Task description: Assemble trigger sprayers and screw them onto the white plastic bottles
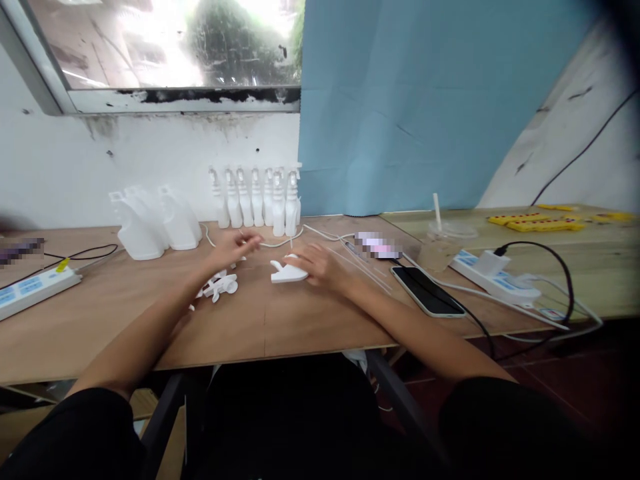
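Looking down from the head camera, I see my right hand (324,267) resting on the brown wooden counter (280,327), its grip curled loosely around the back of a white plastic spray-trigger head (289,272) that lies flat on the wood in front of me. My left hand (231,248) hovers just above the counter with fingers spread and nothing in its grip; motion blur hides finer detail. Near its wrist lies a small cluster of white plastic trigger parts (219,287). Thin white dip tubes (365,267) lie to the right of my right hand. Behind my hands, a row of white assembled trigger sprayers (255,199) stands upright against the wall, and 3 white plastic bottle bodies (153,223) stand to their left. A black-screened smartphone (427,291) lies flat further right, near a clear plastic cup with a straw (440,243) and a white power strip (493,275). Another white power strip (33,288) sits at the left edge.
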Demonstrator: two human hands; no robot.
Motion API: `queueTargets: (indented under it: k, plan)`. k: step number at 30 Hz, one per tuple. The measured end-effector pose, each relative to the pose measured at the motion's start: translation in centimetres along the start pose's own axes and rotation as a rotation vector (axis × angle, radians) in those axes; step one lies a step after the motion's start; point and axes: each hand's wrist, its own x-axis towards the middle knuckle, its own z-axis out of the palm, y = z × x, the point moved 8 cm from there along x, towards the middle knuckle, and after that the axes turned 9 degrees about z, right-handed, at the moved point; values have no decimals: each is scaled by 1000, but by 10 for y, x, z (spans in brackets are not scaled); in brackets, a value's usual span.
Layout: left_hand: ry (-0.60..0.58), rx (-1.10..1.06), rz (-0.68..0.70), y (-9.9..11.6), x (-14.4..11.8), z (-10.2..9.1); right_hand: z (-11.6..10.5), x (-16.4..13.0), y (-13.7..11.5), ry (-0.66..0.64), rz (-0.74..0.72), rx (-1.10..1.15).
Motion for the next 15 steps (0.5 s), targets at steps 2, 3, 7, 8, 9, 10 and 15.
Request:
queueTargets:
  k: [2,3,7,8,9,10,15]
  plan:
    - [344,221,3,-25,-2,-65,-11,1,8,37,43,-3]
    - [483,327,7,-39,-9,-95,-15,1,13,52,61,-9]
    - [952,660,-131,-97,-68,-194,-30,0,29,101,152,-15]
    - [1045,658,-224,-114,-87,-210,-32,0,32,115,186,2]
    - [1102,634,-311,-130,-104,-220,-35,-1,36,133,219,25]
    - [1098,602,-392,-144,-117,-225,-36,-1,39,153,248,52]
    - [931,452,-662,-164,-140,-204,-38,-5,49,208,310,149]
